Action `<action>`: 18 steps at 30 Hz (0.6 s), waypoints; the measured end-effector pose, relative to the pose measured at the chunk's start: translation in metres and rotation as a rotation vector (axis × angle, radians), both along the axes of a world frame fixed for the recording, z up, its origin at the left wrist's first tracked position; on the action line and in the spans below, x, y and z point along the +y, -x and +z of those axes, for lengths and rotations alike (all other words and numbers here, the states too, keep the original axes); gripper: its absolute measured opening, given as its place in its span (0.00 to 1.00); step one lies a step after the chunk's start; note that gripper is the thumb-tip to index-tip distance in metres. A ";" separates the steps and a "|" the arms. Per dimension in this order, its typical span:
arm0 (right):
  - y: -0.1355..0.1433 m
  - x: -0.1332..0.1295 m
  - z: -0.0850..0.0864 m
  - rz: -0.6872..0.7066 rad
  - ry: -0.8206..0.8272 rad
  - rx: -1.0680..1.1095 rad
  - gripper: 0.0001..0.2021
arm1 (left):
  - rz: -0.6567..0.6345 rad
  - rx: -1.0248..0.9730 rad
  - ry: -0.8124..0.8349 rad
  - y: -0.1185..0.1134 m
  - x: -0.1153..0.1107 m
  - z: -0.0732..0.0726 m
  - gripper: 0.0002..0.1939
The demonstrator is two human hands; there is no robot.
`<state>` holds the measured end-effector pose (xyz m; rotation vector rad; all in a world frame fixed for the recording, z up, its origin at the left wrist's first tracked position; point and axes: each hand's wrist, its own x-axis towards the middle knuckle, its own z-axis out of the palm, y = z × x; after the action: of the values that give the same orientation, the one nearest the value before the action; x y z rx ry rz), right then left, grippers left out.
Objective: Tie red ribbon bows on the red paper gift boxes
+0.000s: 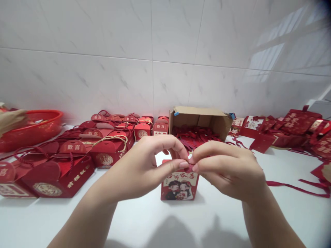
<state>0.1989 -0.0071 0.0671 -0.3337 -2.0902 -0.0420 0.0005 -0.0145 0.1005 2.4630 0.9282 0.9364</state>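
A small red box with a cartoon couple on its front stands upright on the white table, below and between my hands. Thumb and fingers of my left hand are pinched at the top of the box on a dark red ribbon. From the other side, my right hand pinches the same ribbon, its fingertips touching those of my left. Only a little of the ribbon shows between the fingertips, and the top of the box is mostly hidden by my hands.
Red gift boxes with cords crowd the left. Behind my hands lies an open cardboard box of red ribbons. A red basin with another person's hand is far left. Red bags and a loose ribbon lie right.
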 end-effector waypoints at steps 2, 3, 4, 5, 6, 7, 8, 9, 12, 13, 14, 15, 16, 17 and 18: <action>0.001 -0.001 0.001 0.003 0.017 -0.003 0.09 | -0.016 -0.009 0.014 0.000 0.000 0.000 0.05; 0.001 -0.001 0.002 0.002 0.023 -0.010 0.09 | -0.026 -0.013 0.019 0.000 0.001 0.000 0.05; 0.001 -0.002 0.002 -0.004 0.030 -0.020 0.09 | -0.032 -0.016 0.021 0.000 0.001 -0.001 0.05; 0.002 -0.002 0.002 -0.009 0.035 -0.028 0.08 | -0.034 -0.017 0.019 0.000 0.002 -0.001 0.04; 0.002 -0.002 0.003 -0.013 0.039 -0.032 0.08 | -0.031 -0.018 0.014 0.000 0.002 -0.002 0.04; 0.003 -0.002 0.003 -0.015 0.044 -0.027 0.08 | -0.025 -0.017 0.011 0.000 0.002 -0.002 0.04; 0.004 -0.002 0.003 -0.017 0.048 -0.020 0.08 | -0.019 -0.016 0.009 -0.001 0.003 -0.002 0.04; 0.004 -0.002 0.003 -0.017 0.053 -0.013 0.08 | -0.015 -0.014 0.011 -0.001 0.003 -0.003 0.04; 0.005 -0.002 0.001 -0.014 0.066 -0.005 0.08 | -0.021 -0.016 0.010 -0.003 0.004 -0.004 0.03; 0.005 -0.001 0.001 -0.017 0.070 -0.002 0.08 | -0.022 -0.017 -0.003 -0.003 0.005 -0.004 0.03; 0.005 -0.001 0.000 -0.022 0.075 0.003 0.08 | -0.022 -0.019 -0.025 -0.004 0.005 -0.005 0.03; 0.005 0.000 -0.001 -0.029 0.081 0.013 0.08 | -0.020 -0.018 -0.057 -0.005 0.006 -0.006 0.04; 0.005 0.001 -0.002 -0.036 0.087 0.025 0.07 | -0.016 -0.015 -0.097 -0.005 0.007 -0.007 0.04; 0.005 0.003 -0.002 -0.042 0.093 0.038 0.07 | -0.006 -0.013 -0.143 -0.006 0.008 -0.009 0.05; 0.004 0.004 -0.003 -0.047 0.099 0.052 0.08 | 0.009 -0.013 -0.190 -0.008 0.009 -0.010 0.05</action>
<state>0.1947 -0.0031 0.0642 -0.4396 -2.0366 0.0412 0.0081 -0.0057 0.0910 2.6080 0.8827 1.0881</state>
